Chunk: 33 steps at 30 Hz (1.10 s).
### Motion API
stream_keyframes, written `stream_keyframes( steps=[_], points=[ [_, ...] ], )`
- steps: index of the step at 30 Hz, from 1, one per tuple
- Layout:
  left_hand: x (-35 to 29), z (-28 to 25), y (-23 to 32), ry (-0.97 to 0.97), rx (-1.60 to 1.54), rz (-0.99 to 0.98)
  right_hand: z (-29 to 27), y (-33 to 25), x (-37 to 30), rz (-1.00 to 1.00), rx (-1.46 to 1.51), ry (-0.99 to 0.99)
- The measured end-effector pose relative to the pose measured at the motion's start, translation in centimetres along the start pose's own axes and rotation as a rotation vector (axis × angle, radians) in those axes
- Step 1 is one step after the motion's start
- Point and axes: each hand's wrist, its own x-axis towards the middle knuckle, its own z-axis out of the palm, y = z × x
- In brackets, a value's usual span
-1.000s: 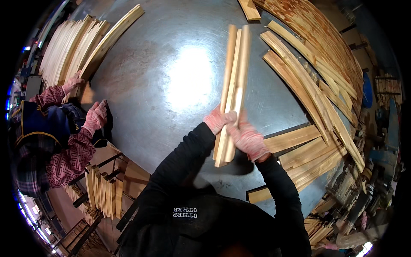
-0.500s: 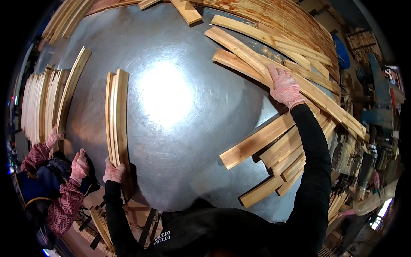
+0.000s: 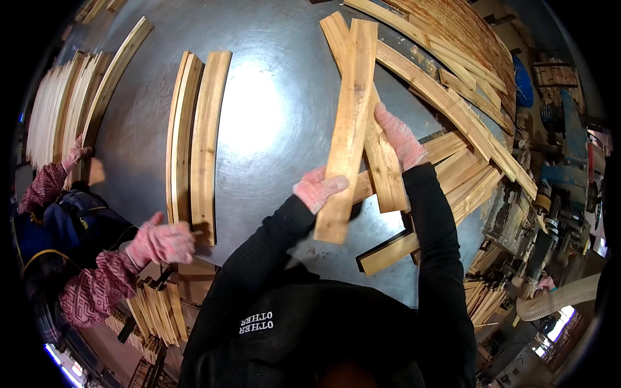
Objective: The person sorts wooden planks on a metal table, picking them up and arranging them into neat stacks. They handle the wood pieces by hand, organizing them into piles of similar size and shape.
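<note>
In pink-and-white work gloves, both my hands are over the right half of the metal table. My left hand [image 3: 319, 189] is closed around the near part of a flat wooden board [image 3: 351, 116], thumb on its upper face. Beneath and crossing it lies a second wooden board [image 3: 384, 161], slanting the other way. My right hand [image 3: 400, 137] grips this second board along its right edge; some of its fingers are hidden. Left of my hands, a single board [image 3: 210, 142] rests beside a narrow group of upright strips [image 3: 183, 136].
Several loose boards [image 3: 446, 100] are heaped at the right, partly on a worn wooden surface [image 3: 453, 32]. At the left, a co-worker's gloved hand [image 3: 76, 155] touches a row of strips [image 3: 48, 116]; their other hand [image 3: 162, 242] reaches near the table's front edge [image 3: 213, 262].
My left hand has left the strips on the left and now holds a board. My right hand has come nearer with another board. The co-worker's nearer hand has moved right.
</note>
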Motion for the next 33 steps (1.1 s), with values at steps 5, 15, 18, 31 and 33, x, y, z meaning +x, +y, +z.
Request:
stream_keyframes(
  steps=[5,15,18,31,33],
  points=[
    [1.6,-1.5,-3.1,0.249,0.139,0.063,0.1,5.8,-1.2,-0.235,-1.398,0.214],
    [1.4,-1.8,-1.7,0.363,0.014,0.091,-11.4,-14.6,1.0,-0.473,-2.377,0.648],
    [-0.1,-2.1,1.2,0.386,0.086,0.011,-12.5,-16.2,3.3,-0.398,-2.360,0.681],
    [-4.7,-6.2,2.6,0.389,0.178,-0.015,3.5,6.7,3.3,-0.212,-0.406,0.077],
    [-5.0,-7.7,0.3,0.272,-0.096,0.162,6.0,8.6,3.8,-0.080,-0.079,0.043]
  ],
)
